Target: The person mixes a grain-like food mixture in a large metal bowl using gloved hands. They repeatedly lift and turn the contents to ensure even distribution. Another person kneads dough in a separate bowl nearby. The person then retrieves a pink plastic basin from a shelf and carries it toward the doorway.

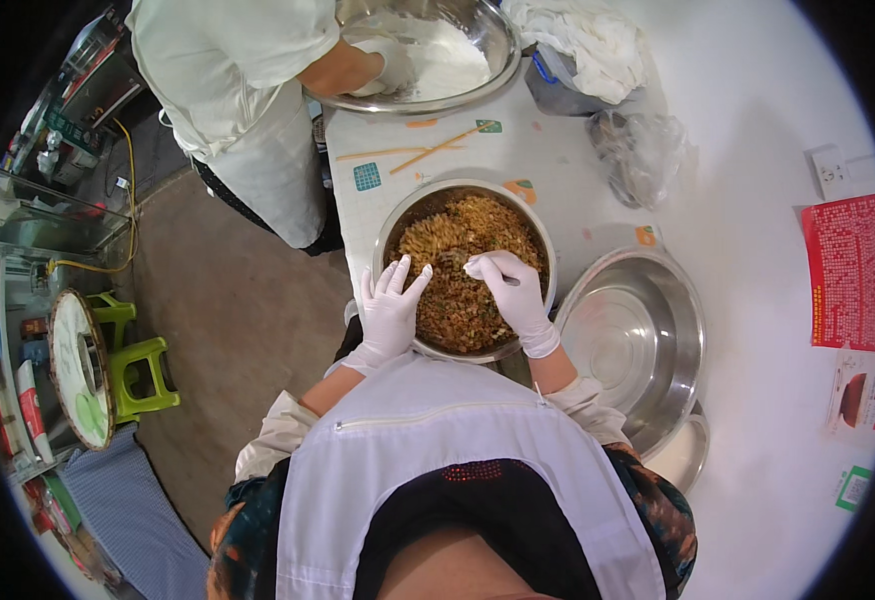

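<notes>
A steel bowl [547,234] of brown, crumbly chopped filling [458,307] stands before me on the table. My left hand [391,315], in a white disposable glove, lies at the bowl's left rim with fingers apart and the thumb over the filling. Over the right part of the filling is my right hand [511,294], gloved too. Its fingers are curled and pinched together; whether anything is between them cannot be made out. A patch of filling [431,232] beyond my fingertips looks streaked. Crossed wooden chopsticks [437,150] rest on the patterned tablecloth [362,214] past the bowl.
At the far end, a co-worker's gloved hand [392,67] is in a large steel basin [509,52] of white powder [449,56]. A shiny steel basin [625,330] sits to my right. Plastic bags [644,157] lie by the wall. Green stools [141,375] stand left.
</notes>
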Motion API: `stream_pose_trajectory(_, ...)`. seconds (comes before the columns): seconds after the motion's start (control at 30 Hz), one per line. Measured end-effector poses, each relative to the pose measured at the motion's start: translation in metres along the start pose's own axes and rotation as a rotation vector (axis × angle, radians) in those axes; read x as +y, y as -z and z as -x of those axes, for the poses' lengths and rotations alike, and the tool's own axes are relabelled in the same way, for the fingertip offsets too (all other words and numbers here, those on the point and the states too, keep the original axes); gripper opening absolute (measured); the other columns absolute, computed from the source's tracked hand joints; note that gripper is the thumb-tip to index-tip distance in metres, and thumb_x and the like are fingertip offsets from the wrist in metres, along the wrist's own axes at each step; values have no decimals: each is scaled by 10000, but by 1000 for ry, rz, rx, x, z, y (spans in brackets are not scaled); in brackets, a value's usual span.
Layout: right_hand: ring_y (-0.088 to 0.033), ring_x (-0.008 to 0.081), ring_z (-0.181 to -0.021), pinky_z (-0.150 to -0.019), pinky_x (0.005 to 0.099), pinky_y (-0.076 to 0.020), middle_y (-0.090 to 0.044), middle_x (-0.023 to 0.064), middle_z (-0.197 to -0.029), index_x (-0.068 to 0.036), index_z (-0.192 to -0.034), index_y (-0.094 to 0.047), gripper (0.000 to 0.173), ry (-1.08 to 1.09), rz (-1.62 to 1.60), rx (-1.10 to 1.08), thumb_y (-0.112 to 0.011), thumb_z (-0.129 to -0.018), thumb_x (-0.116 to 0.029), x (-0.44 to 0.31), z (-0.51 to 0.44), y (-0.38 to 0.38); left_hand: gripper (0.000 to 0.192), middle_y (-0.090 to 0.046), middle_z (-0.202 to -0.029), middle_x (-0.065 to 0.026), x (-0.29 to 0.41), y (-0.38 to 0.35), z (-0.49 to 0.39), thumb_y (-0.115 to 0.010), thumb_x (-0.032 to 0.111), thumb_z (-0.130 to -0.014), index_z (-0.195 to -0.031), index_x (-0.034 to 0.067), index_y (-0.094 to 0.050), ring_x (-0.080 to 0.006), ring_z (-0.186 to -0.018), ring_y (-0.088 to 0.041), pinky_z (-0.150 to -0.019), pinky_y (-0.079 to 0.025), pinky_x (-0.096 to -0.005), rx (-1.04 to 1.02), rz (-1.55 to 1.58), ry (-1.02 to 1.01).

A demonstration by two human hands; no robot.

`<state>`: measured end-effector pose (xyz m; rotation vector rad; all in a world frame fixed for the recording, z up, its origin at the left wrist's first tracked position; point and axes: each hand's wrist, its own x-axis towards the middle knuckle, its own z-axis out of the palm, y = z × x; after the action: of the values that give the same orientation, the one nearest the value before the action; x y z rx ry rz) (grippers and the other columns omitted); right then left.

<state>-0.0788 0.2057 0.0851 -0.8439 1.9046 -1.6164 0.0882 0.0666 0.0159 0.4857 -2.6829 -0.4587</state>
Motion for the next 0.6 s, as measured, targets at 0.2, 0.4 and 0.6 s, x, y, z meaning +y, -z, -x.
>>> stream_pose_trajectory(0.2, -697, 186, -793, -744, 281, -548, -712, 116, -889, 61, -914, -694, 296, -60, 33, 204, -550, -1022, -174, -43, 10, 28, 571, -501, -1415, -211, -8, -1, 7, -708, 299, -858, -1380, 131, -549, -379, -1311, -461, -1119, -253, -585, 15, 87, -12)
stream_pose_trajectory(0.4, -691, 177, -667, -656, 286, -564, -698, 120, -792, 46, -852, -681, 425, -382, -6, 328, -514, -1040, -297, -53, 46, 54, 780, -483, -1438, -205, -7, 0, 3, -720, 432, -826, -1431, 16, -455, -364, -1343, -428, -1135, -226, -588, -54, 95, 20)
stream_pose_trajectory(0.6, -673, 163, -626, -604, 288, -567, -687, 113, -754, 39, -842, -671, 463, -576, -197, 379, -537, -1025, -365, -12, 39, 14, 917, -463, -1459, -193, -1, 4, -2, -727, 502, -798, -1469, -16, -378, -355, -1366, -408, -1144, -212, -587, -106, 35, 29)
